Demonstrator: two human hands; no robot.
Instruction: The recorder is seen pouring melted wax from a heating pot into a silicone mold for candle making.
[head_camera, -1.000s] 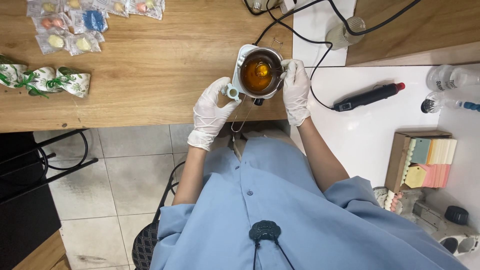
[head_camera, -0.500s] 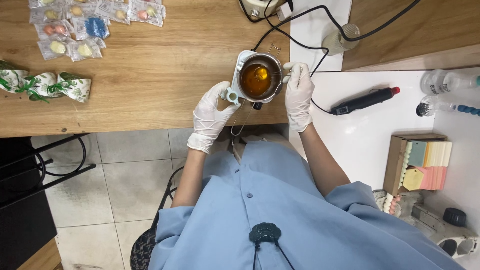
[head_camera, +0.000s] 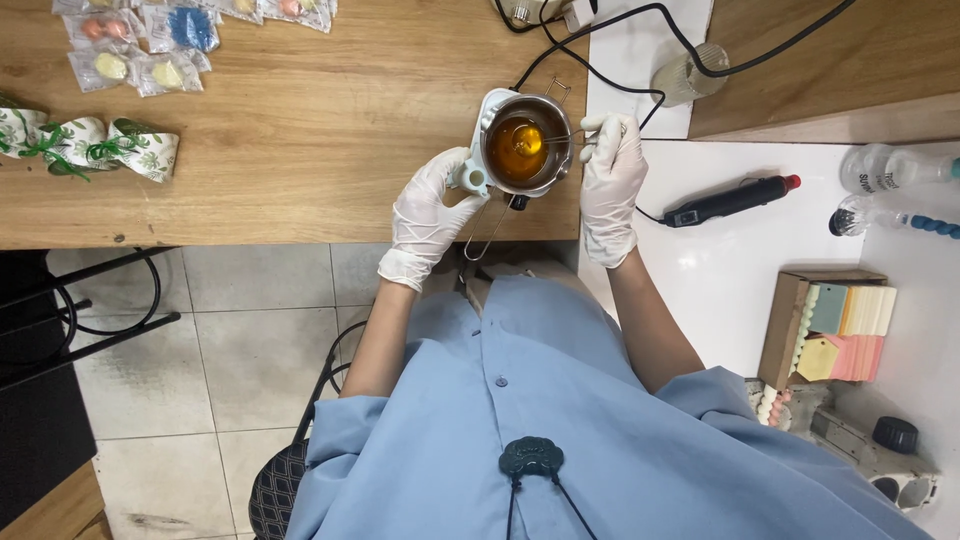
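A small metal pot (head_camera: 553, 172) of amber liquid (head_camera: 517, 150) stands near the front edge of the wooden table (head_camera: 300, 150). My left hand (head_camera: 430, 212), in a white glove, grips the pot's left side by a white knob (head_camera: 472, 179). My gloved right hand (head_camera: 612, 178) is at the pot's right rim and pinches a thin metal stirrer (head_camera: 562, 139) whose tip reaches into the liquid. A wire handle (head_camera: 484, 236) hangs down from the pot over the table edge.
A black cable (head_camera: 600, 75) runs from the pot to the back. On the white surface to the right lie a black pen-shaped tool (head_camera: 730, 200), clear bottles (head_camera: 885, 170) and a box of coloured blocks (head_camera: 835, 325). Small bagged pieces (head_camera: 150, 45) and green-white wrapped items (head_camera: 90, 145) sit at far left.
Both hands stay at the pot. The view has shifted slightly, and my right hand has moved a little along the rim with the stirrer.
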